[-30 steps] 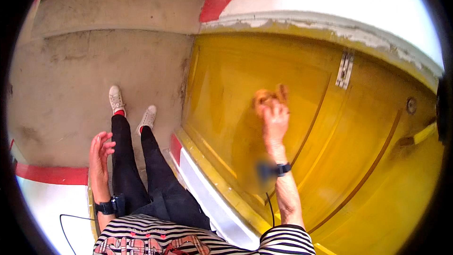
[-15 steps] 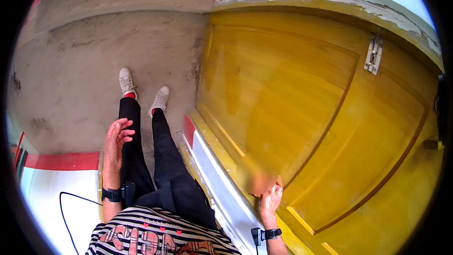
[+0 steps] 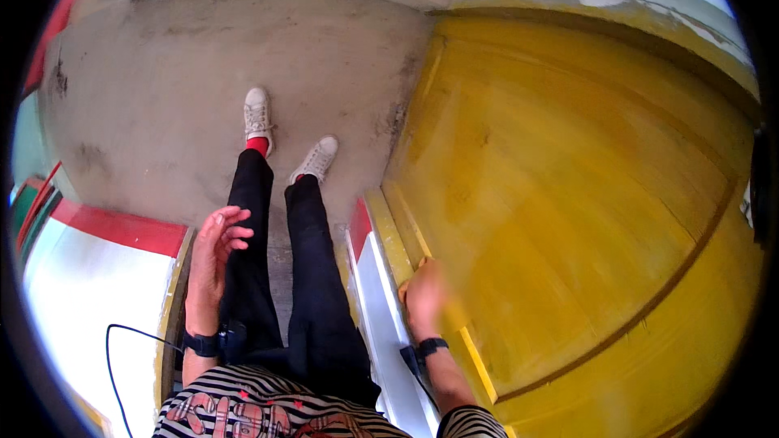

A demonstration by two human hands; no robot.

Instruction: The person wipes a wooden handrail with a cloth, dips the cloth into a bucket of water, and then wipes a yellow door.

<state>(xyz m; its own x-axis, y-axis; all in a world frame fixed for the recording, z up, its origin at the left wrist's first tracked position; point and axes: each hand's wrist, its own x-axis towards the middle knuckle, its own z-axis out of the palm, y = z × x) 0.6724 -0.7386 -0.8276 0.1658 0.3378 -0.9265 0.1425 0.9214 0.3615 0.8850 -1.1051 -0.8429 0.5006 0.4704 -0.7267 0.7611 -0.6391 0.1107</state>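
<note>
My left hand (image 3: pixel 213 253) hangs in the air over my left thigh, its fingers loosely curved and apart, holding nothing. My right hand (image 3: pixel 424 300) is at the near left edge of a yellow wooden door (image 3: pixel 568 211), over its bright yellow strip (image 3: pixel 479 357). Its fingers look curled there, but the far side of that hand is blurred, so what they grip is not clear. Each wrist wears a black band.
White shoes (image 3: pixel 258 113) and dark trousers (image 3: pixel 312 251) stand on a brown concrete floor (image 3: pixel 187 105). White ledges with red paint (image 3: pixel 122 227) lie left, and a white sill (image 3: pixel 381 284) runs beside the door. A thin black cable (image 3: pixel 112 373) loops at lower left.
My right hand has moved up and left along the door's edge, and its fingers have curled in. The view has shifted, and the metal bolt on the door is out of sight.
</note>
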